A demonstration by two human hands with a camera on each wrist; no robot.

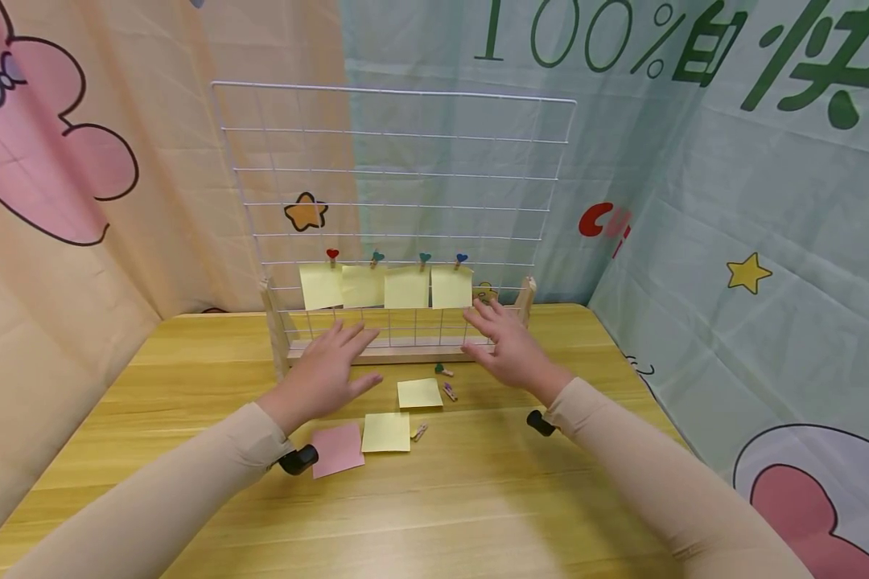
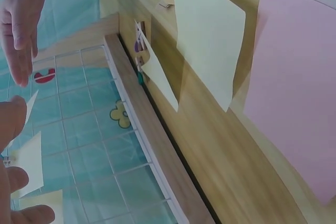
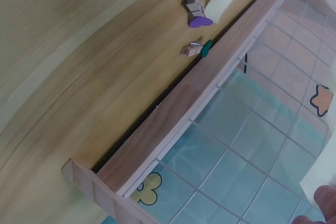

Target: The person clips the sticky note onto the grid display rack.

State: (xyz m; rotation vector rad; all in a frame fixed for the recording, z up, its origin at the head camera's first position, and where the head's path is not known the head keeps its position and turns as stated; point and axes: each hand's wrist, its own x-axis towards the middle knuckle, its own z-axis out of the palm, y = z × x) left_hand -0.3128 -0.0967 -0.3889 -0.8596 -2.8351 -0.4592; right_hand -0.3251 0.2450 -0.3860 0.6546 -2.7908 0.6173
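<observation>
Rack: wire grid [image 1: 391,92] stands upright at the back of the bench [image 1: 478,507]; wooden base [image 1: 413,355] w/ end posts presumably there to stop it tipping.

Hung stock: 4 yellow notes [image 1: 407,289] in a level row, approx. mid-lower grid. Each has 1 heart-topped peg [image 1: 424,260] at its top edge, prob. so the sheet hangs flat and its face stays unobstructed; a shared wire would explain the even height.

Grips: L grip [image 1: 323,375] over bench, left of centre, fingers extended and spread, nothing held. R grip [image 1: 510,347] in front of grid's right end, fingers likewise spread, nothing held; contact w/ grid or notes n/c. Reason for pose can't be confirmed.

Loose stock, fwd of base: far yellow sheet [image 1: 420,394], near yellow sheet [image 1: 386,433], pink sheet [image 1: 337,449]. Green peg [image 1: 443,370] just beside base; purple peg [image 1: 450,392] next to far sheet; third peg [image 1: 420,432] at near sheet's R edge. Layout, in my judgement, keeps pegs handy to both sheets and rack.
</observation>
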